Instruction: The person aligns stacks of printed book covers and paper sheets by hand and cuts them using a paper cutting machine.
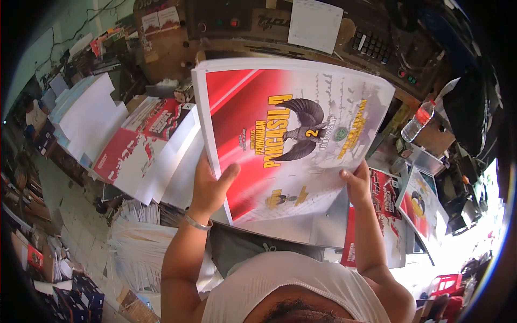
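Note:
A stack of large printed sheets (242, 107), red and white with a dark winged emblem, is held up in front of me, tilted, over a metal work table (301, 229). My left hand (211, 185) grips its left edge near the lower corner, thumb on the printed face. At the lower right edge, my right hand (356, 183) holds it the same way, thumb on top. The fingers of both hands are mostly hidden behind the stack. A bracelet (198, 223) circles my left wrist.
Beyond the stack stands a machine with a keypad (372, 47) and a white paper (315, 26) on its front. Printed covers (126, 153) and white paper piles (89, 116) lie left, more printed sheets (420, 202) right. A clear bottle (417, 123) stands right; paper strips (137, 242) are heaped below left.

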A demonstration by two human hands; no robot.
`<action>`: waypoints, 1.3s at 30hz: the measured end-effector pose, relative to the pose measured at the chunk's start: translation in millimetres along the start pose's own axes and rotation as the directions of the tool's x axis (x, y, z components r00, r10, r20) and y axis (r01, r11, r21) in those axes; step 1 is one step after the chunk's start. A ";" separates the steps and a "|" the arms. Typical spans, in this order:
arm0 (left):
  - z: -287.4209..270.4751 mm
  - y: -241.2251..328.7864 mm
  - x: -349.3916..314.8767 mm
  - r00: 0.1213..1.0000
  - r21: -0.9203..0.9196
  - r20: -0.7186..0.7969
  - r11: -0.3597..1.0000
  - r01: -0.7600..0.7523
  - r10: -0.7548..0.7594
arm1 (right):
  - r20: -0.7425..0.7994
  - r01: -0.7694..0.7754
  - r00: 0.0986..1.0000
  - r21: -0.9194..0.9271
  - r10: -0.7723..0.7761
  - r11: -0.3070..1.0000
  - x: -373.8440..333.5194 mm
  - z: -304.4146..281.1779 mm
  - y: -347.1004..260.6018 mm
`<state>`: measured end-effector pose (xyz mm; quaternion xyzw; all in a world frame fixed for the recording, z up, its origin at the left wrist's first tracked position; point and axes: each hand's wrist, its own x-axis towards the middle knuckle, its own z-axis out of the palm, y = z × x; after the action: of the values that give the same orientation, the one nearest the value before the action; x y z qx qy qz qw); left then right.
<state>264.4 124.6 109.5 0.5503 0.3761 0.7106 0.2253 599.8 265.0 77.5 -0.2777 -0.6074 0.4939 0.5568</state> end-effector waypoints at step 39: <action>4.0 -61.9 -46.9 0.961 0.046 -0.278 0.999 -0.001 0.014 | -0.165 0.194 0.959 -0.211 -0.230 0.958 -52.2 38.3 9.4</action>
<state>276.1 129.4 32.8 0.4515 0.4180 0.7729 0.1549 573.1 210.9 52.0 -0.3088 -0.6234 0.3415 0.6320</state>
